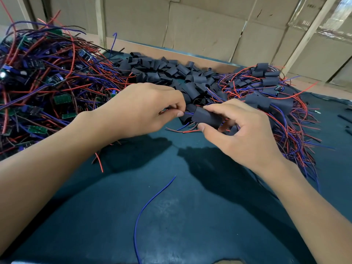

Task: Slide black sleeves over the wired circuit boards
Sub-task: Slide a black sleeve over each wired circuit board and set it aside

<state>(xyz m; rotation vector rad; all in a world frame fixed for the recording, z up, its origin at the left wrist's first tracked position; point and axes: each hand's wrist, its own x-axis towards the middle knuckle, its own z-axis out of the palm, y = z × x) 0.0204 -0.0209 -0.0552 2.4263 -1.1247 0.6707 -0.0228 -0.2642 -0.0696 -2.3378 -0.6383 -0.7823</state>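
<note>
My right hand (242, 128) pinches a black sleeve (206, 116) between thumb and fingers, held just above the table. My left hand (144, 109) pinches the red and blue wires (185, 113) that enter the sleeve's left end; the board itself is hidden inside the sleeve or behind my fingers. More wire ends (182, 129) trail out below the sleeve. A heap of loose black sleeves (171, 71) lies right behind my hands.
A big tangle of wired green circuit boards (42, 82) fills the left. Sleeved boards with wires (270, 92) pile up on the right. A stray blue wire (146, 206) lies on the dark green table mat (190, 216). Cardboard walls (209, 25) stand behind.
</note>
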